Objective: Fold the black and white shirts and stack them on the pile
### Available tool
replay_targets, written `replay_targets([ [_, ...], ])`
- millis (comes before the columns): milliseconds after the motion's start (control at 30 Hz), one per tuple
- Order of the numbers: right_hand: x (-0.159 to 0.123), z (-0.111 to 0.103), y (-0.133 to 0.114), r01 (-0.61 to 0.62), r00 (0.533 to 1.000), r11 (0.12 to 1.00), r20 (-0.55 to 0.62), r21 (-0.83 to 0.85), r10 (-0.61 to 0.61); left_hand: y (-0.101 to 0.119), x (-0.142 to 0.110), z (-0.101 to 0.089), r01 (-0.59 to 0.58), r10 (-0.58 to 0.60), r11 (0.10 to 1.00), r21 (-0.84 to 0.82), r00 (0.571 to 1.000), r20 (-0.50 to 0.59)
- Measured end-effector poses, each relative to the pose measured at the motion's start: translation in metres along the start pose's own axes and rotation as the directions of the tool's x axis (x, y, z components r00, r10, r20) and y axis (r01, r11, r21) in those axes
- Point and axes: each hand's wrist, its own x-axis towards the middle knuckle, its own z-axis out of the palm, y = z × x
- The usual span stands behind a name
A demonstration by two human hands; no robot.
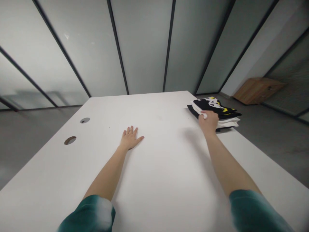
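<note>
My left hand (129,138) lies flat on the white table (154,180), palm down with the fingers stretched out, holding nothing. My right hand (208,121) reaches to the far right corner, where its fingers are closed on the near edge of a stack of folded clothes (217,111). The stack shows black, white and yellow fabric and overhangs the table's right edge a little. My fingertips are tucked into the layers and partly hidden.
Two round cable holes (70,140) (84,120) sit near the table's left side. Frosted glass wall panels (145,48) stand behind the table. A wooden box (258,90) rests on the grey floor at the right.
</note>
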Motion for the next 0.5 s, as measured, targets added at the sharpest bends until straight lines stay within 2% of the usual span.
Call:
replay_targets([
  [100,0.020,-0.020,0.034,-0.106,0.994,0.979,0.002,-0.173,0.108,0.000,0.000,0.000,0.002,-0.002,1.000,0.005,1.000,0.002],
  [200,0.034,-0.033,0.057,-0.134,0.969,0.949,0.164,-0.284,0.186,0.000,0.000,0.002,-0.005,0.005,1.000,-0.007,1.000,-0.022],
  [267,0.045,-0.039,0.059,-0.140,0.940,0.935,0.253,-0.326,0.229,-0.001,0.000,0.004,-0.013,0.012,0.999,-0.032,0.999,-0.046],
  [333,0.055,-0.042,0.047,-0.155,0.939,0.926,0.239,-0.344,0.246,-0.003,0.002,0.006,-0.020,0.016,0.998,-0.064,0.998,-0.065],
  [400,0.058,-0.043,0.023,-0.163,0.960,0.939,0.173,-0.302,0.222,-0.004,0.003,0.008,-0.030,0.021,0.995,-0.094,0.996,-0.088],
  [467,0.049,-0.039,-0.010,-0.101,0.975,0.983,0.181,-0.152,0.128,-0.005,0.005,0.010,-0.038,0.023,0.992,-0.122,0.993,-0.119],
  [500,0.040,-0.037,-0.028,-0.036,0.964,0.999,0.264,-0.009,0.038,-0.005,0.005,0.010,-0.038,0.019,0.990,-0.135,0.990,-0.137],
])
